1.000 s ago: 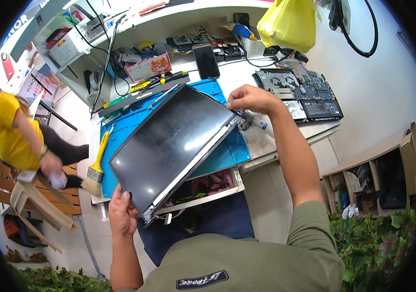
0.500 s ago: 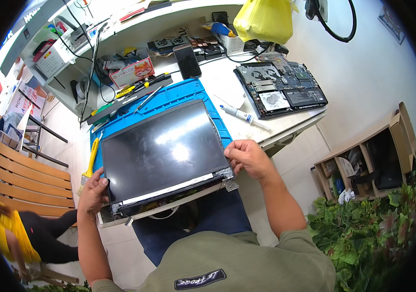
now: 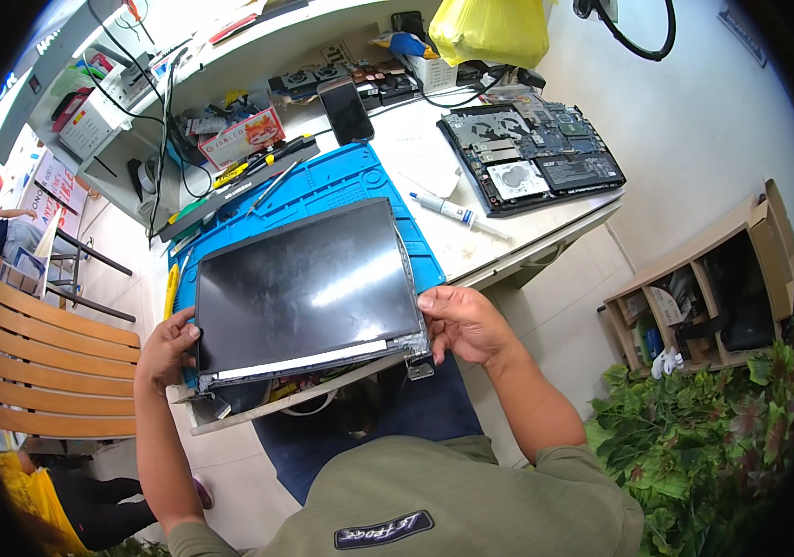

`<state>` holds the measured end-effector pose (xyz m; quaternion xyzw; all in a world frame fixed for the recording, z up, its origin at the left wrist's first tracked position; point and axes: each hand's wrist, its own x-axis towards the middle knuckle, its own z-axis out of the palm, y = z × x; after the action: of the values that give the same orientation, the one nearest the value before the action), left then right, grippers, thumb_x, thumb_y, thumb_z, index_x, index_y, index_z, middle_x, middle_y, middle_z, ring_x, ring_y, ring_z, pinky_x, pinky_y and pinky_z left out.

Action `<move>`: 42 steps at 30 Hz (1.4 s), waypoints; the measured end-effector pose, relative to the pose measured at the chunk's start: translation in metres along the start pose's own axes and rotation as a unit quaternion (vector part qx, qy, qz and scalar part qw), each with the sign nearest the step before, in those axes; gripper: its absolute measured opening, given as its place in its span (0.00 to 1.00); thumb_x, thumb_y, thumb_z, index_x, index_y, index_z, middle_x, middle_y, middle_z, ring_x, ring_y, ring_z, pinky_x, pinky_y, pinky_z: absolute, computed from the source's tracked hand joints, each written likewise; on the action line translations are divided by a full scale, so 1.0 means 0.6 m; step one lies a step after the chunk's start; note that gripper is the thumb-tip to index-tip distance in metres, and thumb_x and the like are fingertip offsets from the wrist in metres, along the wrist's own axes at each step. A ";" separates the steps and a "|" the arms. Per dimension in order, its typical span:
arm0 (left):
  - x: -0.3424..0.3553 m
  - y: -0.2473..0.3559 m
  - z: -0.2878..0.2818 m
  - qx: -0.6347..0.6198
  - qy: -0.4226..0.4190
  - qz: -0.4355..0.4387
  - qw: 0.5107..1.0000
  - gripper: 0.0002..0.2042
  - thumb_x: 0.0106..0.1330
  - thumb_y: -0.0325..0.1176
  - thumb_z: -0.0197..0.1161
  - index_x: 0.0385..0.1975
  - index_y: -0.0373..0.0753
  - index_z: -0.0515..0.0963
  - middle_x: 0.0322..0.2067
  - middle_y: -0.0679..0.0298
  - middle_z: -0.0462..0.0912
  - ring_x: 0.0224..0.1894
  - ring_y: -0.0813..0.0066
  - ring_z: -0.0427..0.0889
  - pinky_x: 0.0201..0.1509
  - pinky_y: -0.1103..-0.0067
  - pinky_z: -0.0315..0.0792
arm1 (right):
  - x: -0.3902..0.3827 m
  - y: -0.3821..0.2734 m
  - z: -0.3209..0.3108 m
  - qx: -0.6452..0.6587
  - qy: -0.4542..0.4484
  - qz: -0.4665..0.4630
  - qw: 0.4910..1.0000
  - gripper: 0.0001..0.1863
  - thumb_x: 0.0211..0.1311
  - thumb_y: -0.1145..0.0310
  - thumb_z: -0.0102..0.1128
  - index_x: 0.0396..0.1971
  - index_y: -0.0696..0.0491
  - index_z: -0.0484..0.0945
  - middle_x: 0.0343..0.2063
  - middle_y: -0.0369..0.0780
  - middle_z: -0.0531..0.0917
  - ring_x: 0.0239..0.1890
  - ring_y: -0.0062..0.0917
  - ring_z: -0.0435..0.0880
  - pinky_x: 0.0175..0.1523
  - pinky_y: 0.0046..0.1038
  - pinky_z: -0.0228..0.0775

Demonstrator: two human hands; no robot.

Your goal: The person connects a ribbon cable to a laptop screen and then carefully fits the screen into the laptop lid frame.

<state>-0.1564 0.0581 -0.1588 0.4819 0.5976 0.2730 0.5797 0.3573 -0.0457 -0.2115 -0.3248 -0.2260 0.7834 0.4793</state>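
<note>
A laptop screen assembly, dark panel facing up with exposed hinge hardware along its bottom, lies over the front of a blue mat and an open drawer. My left hand is closed on the screen's left edge. My right hand pinches its right edge near the lower corner. A yellow brush handle shows beyond my left hand. Right of the mat lie a glue syringe and an opened laptop base with its board and battery exposed.
At the back sit a phone, assorted tools, a box of small items, and a yellow plastic bag. A wooden chair and a person in yellow are at left; a cardboard cubby and leaves at right.
The screen has swung from a tilt to nearly level and moved toward me. My right hand has shifted from the upper corner down the right side. The person in yellow has moved toward the lower left.
</note>
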 end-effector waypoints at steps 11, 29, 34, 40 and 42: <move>-0.007 0.038 0.008 0.090 0.033 0.009 0.995 0.31 0.70 0.29 0.74 0.72 0.30 0.72 0.34 0.69 0.83 0.29 0.83 0.80 0.28 0.83 0.79 | 0.021 -0.046 0.034 -0.024 -0.010 -0.027 0.999 0.14 0.77 0.61 0.66 0.42 0.59 0.81 0.28 0.41 0.88 0.22 0.23 0.87 0.20 0.23 0.80; -0.014 0.077 0.056 0.305 0.100 -0.001 0.947 0.24 0.73 0.30 0.66 0.68 0.31 0.76 0.29 0.60 0.80 0.20 0.70 0.85 0.22 0.76 0.81 | 0.004 -0.002 0.037 -0.239 0.114 -0.098 0.959 0.12 0.78 0.66 0.65 0.41 0.63 0.80 0.19 0.35 0.82 0.14 0.13 0.77 0.16 0.17 0.65; -0.009 0.076 0.059 0.287 0.098 -0.004 0.953 0.23 0.74 0.31 0.66 0.67 0.32 0.75 0.25 0.61 0.80 0.19 0.70 0.85 0.21 0.75 0.80 | 0.007 -0.005 0.048 -0.320 0.171 -0.134 0.922 0.11 0.76 0.69 0.65 0.37 0.63 0.83 0.17 0.35 0.82 0.14 0.14 0.76 0.20 0.22 0.65; -0.010 0.064 0.057 0.297 0.104 0.000 0.949 0.24 0.74 0.32 0.67 0.68 0.32 0.74 0.22 0.61 0.80 0.18 0.71 0.85 0.20 0.74 0.79 | 0.016 -0.002 0.045 -0.410 0.215 -0.143 0.874 0.11 0.72 0.69 0.69 0.34 0.63 0.84 0.17 0.39 0.83 0.17 0.18 0.80 0.25 0.28 0.69; -0.010 0.061 0.055 0.306 0.108 0.003 0.946 0.24 0.74 0.32 0.67 0.68 0.32 0.74 0.22 0.61 0.80 0.18 0.72 0.84 0.20 0.75 0.78 | 0.015 0.004 0.040 -0.439 0.227 -0.145 0.857 0.11 0.71 0.69 0.69 0.34 0.63 0.84 0.17 0.41 0.84 0.17 0.19 0.80 0.26 0.29 0.70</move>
<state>-0.1161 0.0593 -0.1300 0.6056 0.7100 0.1290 0.3356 0.3355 -0.0396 -0.1990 -0.6336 -0.4763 0.4293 0.4330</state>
